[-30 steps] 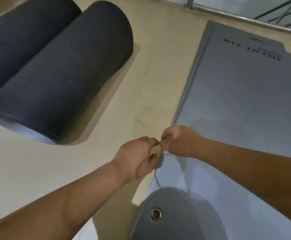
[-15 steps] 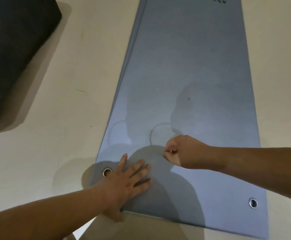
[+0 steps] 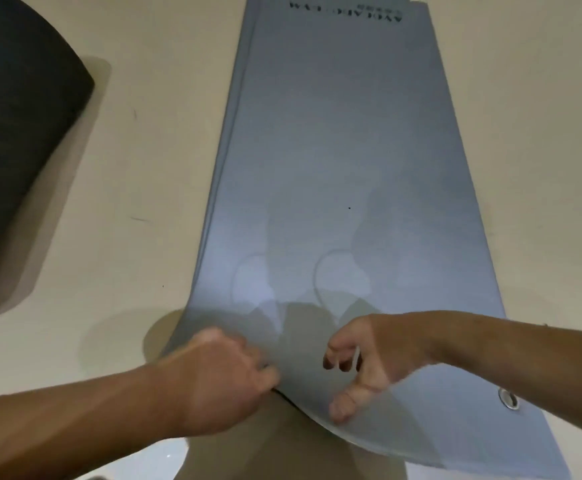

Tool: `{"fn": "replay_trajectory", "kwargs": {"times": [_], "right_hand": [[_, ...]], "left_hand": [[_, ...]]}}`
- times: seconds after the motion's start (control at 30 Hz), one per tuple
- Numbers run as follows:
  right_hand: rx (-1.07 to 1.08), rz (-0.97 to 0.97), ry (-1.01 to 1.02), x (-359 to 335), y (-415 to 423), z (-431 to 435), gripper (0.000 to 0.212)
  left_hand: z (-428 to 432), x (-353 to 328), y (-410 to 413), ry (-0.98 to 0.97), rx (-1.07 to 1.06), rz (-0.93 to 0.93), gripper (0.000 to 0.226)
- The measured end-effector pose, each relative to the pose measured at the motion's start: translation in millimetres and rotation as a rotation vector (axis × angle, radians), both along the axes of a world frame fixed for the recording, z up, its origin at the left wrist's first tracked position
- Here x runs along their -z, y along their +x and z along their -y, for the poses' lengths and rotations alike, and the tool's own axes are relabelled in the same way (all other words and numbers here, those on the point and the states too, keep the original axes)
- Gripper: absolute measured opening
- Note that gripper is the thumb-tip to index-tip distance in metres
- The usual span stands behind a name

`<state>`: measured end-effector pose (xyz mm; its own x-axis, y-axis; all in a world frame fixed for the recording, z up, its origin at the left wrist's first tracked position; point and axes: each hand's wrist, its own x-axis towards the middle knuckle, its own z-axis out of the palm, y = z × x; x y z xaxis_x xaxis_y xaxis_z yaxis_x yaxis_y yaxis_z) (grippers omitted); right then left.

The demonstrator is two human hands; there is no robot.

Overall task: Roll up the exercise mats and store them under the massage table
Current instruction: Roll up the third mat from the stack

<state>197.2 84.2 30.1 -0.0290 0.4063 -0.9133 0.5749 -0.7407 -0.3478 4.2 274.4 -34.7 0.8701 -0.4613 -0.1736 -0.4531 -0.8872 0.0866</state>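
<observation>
Though scuffed, beige floor (image 3: 165,150) under mat (image 3: 345,150)

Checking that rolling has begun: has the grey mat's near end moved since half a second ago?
Yes. The mat lay flat on the floor; now its near end curls up off it, the left hand gripping the edge.

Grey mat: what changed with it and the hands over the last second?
The left hand, flat on the grey mat half a second ago, now grips its near edge and lifts it. The right hand moved down to that edge, fingers curled. The dark rolled mat stayed put.
</observation>
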Motion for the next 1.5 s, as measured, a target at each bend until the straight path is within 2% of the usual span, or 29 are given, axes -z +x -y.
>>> {"fn": "replay_trajectory", "kwargs": {"times": [0.07,0.13,0.2,0.23,0.33,0.4,0.53,0.6,0.67,0.77,0.9,0.97,1.07,1.13,1.2,1.27,1.3,1.37,1.43,1.5], "right_hand": [[-0.102,0.006,-0.005,-19,9,-10,0.075],[-0.156,0.090,0.036,-31,26,-18,0.041],[-0.044,0.164,0.073,-44,50,-23,0.019],[0.012,0.236,0.091,-52,65,-24,0.020],[0.036,0.662,0.184,-65,101,-21,0.053],[0.130,0.789,0.242,-58,113,-15,0.061],[0.166,0.494,0.361,-50,125,2,0.037],[0.185,0.377,0.370,-49,127,10,0.035],[0.268,0.254,0.327,-45,131,15,0.034],[0.267,0.073,0.233,-52,139,19,0.027],[0.244,-0.105,0.166,-61,140,15,0.021],[0.138,0.011,0.151,-56,134,8,0.024],[-0.111,0.350,0.108,-45,129,-4,0.041],[-0.034,0.449,0.154,-36,132,-7,0.042],[0.134,0.522,0.235,-28,139,-11,0.039],[0.184,0.703,0.302,-22,149,-18,0.037],[0.159,0.797,0.327,-20,153,-23,0.038],[0.098,0.913,0.354,-12,162,-30,0.043],[0.072,0.975,0.351,-2,169,-35,0.045],[0.075,1.040,0.384,7,169,-37,0.046]], "left_hand": [[-21,-31,29,0.020,-0.112,0.104,0.028],[-33,-64,63,0.054,-0.196,0.192,0.035],[-45,-85,100,0.131,-0.325,0.158,0.037],[-50,-89,117,0.173,-0.407,0.092,0.038],[-65,-95,158,0.193,-0.595,-0.021,0.037],[-76,-96,174,0.144,-0.672,-0.092,0.033],[-74,-95,178,0.044,-0.726,-0.355,0.027],[-69,-94,173,0.060,-0.709,-0.363,0.026],[-64,-101,165,0.026,-0.693,-0.386,0.031],[-52,-118,144,-0.146,-0.710,-0.522,0.036],[-45,-139,125,-0.295,-0.802,-0.823,0.039],[-50,-137,133,-0.257,-0.806,-0.861,0.038],[-55,-115,160,-0.045,-0.739,-0.680,0.031],[-52,-105,180,0.097,-0.721,-0.496,0.029],[-40,-109,193,0.228,-0.616,-0.251,0.043],[-14,-120,194,0.221,-0.432,-0.018,0.048],[1,-122,190,0.197,-0.347,0.033,0.052],[33,-111,175,0.218,-0.282,-0.041,0.073],[54,-89,159,0.318,-0.335,-0.260,0.115],[61,-63,149,0.343,-0.396,-0.393,0.138]]}}
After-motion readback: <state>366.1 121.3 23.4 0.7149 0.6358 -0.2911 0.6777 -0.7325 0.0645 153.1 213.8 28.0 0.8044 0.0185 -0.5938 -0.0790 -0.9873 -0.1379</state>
